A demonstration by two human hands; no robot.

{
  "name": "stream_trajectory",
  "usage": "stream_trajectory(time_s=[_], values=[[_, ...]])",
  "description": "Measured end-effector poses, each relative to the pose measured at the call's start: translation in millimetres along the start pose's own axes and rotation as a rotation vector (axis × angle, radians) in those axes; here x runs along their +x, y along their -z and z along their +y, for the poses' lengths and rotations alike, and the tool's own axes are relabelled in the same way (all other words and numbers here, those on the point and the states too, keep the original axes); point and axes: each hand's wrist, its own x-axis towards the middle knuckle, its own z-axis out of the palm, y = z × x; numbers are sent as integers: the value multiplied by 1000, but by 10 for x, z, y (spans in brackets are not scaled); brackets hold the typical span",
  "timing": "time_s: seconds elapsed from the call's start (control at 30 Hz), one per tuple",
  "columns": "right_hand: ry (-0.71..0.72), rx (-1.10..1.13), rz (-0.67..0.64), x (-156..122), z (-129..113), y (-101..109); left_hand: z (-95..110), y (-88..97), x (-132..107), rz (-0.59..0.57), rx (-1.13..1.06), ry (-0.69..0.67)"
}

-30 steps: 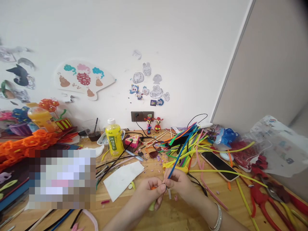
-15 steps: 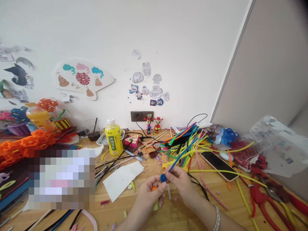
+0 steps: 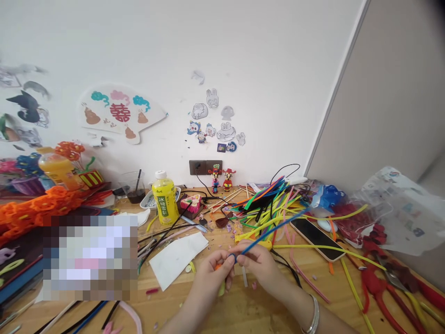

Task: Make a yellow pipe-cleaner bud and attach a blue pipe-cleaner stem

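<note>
Both my hands meet low in the middle of the wooden desk (image 3: 243,306). My left hand (image 3: 212,273) is closed around a small craft piece with orange and yellow-green parts showing between its fingers. My right hand (image 3: 259,262), with a silver bracelet on its wrist, pinches a long blue pipe cleaner (image 3: 269,232) whose near end curls against the piece in my left hand. The blue stem slants up and to the right over a heap of coloured pipe cleaners (image 3: 267,208).
A yellow drink bottle (image 3: 164,197), a white sheet of paper (image 3: 177,257) and a pink box (image 3: 190,205) lie left of my hands. A phone (image 3: 314,236), red pliers (image 3: 378,283) and a plastic bag (image 3: 399,208) are on the right. Orange pipe-cleaner flowers (image 3: 31,211) fill the left.
The blue pipe cleaner has swung from steep to a flatter slant toward the right. Its near end was coiled into a small round loop and now sits tucked between my two hands.
</note>
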Motion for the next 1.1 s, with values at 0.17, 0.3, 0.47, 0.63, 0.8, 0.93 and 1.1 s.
stream_trajectory(time_s=[0.17,0.3,0.47,0.63,0.8,0.93,1.1], values=[[-45,84,-158,26,69,107,36,19,-26,-112,36,51],[-131,239,-269,23,119,139,88,47,-64,-225,73,93],[-122,201,-442,32,-7,173,163,73,-89,-349,138,138],[-103,181,-425,30,-67,161,104,66,-67,-261,25,126],[-144,201,-298,11,37,128,-30,43,-21,-166,-84,98],[-89,194,-142,20,85,96,-34,19,-14,-131,-170,94],[32,188,106,11,116,-20,-20,-23,-40,-70,-217,78]])
